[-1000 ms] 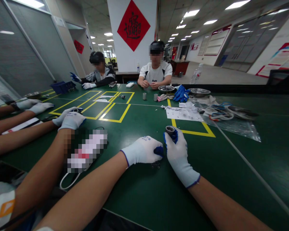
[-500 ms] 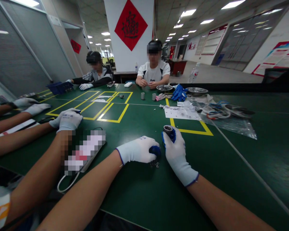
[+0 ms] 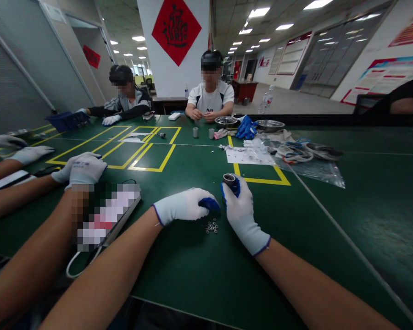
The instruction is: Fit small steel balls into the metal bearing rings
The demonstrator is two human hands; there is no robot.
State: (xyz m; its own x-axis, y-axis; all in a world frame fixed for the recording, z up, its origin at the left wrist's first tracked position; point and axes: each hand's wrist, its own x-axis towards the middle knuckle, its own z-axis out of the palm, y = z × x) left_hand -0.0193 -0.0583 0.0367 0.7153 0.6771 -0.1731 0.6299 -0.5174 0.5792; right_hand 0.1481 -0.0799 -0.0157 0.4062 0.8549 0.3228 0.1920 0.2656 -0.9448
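A hollow metal cylinder (image 3: 229, 179) is clasped by the right hand (image 3: 241, 208), fingers curled, beyond loose metal rings (image 3: 212, 226), which could be scattered if brushed by the nearby left hand (image 3: 189, 204), fingers bunched, any pinch hidden.

Dark cup (image 3: 229, 178): lower part hidden by right hand (image 3: 241, 206). Left hand (image 3: 189, 204): can't tell if fingers hold anything. Corded white block (image 3: 110, 215), 8 o'clock: top blurred. Co-worker's glove (image 3: 3, 141), 9 o'clock: edge-cut.
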